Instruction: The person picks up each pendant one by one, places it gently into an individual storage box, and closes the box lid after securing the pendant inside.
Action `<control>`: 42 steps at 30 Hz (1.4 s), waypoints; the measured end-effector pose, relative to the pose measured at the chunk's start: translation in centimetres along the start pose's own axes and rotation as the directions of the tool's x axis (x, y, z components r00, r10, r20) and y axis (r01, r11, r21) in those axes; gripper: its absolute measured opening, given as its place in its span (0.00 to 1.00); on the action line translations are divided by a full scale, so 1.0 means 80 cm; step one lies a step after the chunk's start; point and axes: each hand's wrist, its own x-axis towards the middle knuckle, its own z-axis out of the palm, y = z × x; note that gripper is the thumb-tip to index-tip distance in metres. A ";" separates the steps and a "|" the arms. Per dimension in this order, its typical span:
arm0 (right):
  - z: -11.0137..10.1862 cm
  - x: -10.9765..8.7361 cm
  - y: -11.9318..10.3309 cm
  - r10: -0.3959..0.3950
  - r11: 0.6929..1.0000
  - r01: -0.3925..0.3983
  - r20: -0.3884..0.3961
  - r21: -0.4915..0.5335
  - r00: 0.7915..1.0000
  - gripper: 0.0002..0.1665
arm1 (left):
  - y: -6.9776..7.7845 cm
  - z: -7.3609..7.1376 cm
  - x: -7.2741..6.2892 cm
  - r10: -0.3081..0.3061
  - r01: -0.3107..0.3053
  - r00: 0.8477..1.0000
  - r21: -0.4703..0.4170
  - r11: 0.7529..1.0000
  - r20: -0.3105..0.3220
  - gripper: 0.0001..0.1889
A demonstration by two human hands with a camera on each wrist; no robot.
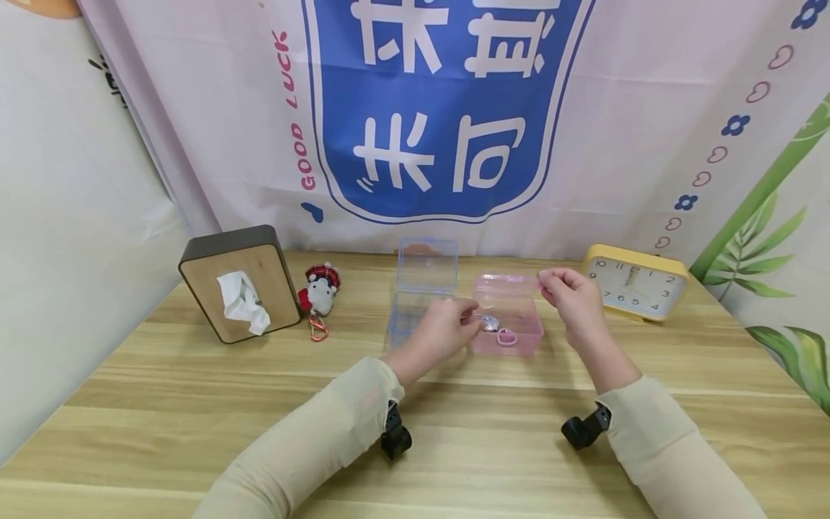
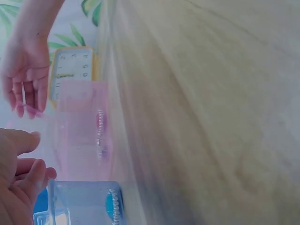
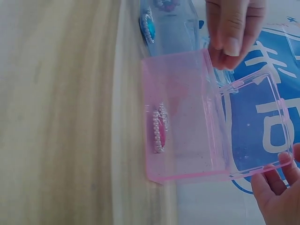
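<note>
A see-through pink box [image 1: 521, 349] stands on the table with its lid [image 1: 509, 283] raised. My right hand [image 1: 573, 303] pinches the lid's right corner between thumb and fingers. Beside the box's left rim, my left hand [image 1: 447, 326] hovers with loosely bent fingers and nothing visible in them. Inside the pink box lie a pearl-edged ornament with a pink centre [image 3: 160, 129] and a shiny silvery piece [image 1: 490, 324]. A clear blue box [image 1: 402, 317] adjoins it on the left, lid up, partly hidden by my left hand. It contains a bead-edged turquoise ornament [image 2: 110, 205].
A yellow alarm clock [image 1: 635, 282] stands right of the boxes. To the left are a mouse plush keychain [image 1: 319, 294] with an orange clip and a wooden-front tissue box [image 1: 259, 270]. A printed cloth [image 1: 441, 101] hangs behind the table [image 1: 480, 447].
</note>
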 end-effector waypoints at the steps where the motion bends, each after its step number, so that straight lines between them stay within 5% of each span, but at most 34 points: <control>1: 0.000 -0.002 0.001 0.001 1.000 -0.001 0.000 -0.001 1.000 0.05 | 0.000 -0.002 0.000 -0.003 0.002 1.000 -0.012 1.000 -0.024 0.16; 7: -0.001 -0.012 0.006 0.009 1.000 -0.009 0.008 -0.004 1.000 0.04 | 0.004 -0.013 0.003 -0.042 0.011 0.985 -0.183 0.983 -0.168 0.17; 17: 0.000 -0.022 0.014 -0.007 0.998 0.007 0.001 -0.055 1.000 0.03 | 0.010 -0.008 0.009 -0.068 0.014 0.981 -0.279 0.960 -0.182 0.17; 32: 0.005 -0.037 0.031 0.068 0.997 -0.069 -0.023 -0.035 0.997 0.12 | 0.013 0.007 0.002 -0.110 0.067 0.974 -0.210 0.975 -0.200 0.11; 42: 0.005 -0.042 0.041 0.113 0.993 -0.114 -0.017 -0.022 0.993 0.16 | 0.014 0.010 0.001 -0.125 0.102 0.980 -0.151 0.983 -0.153 0.10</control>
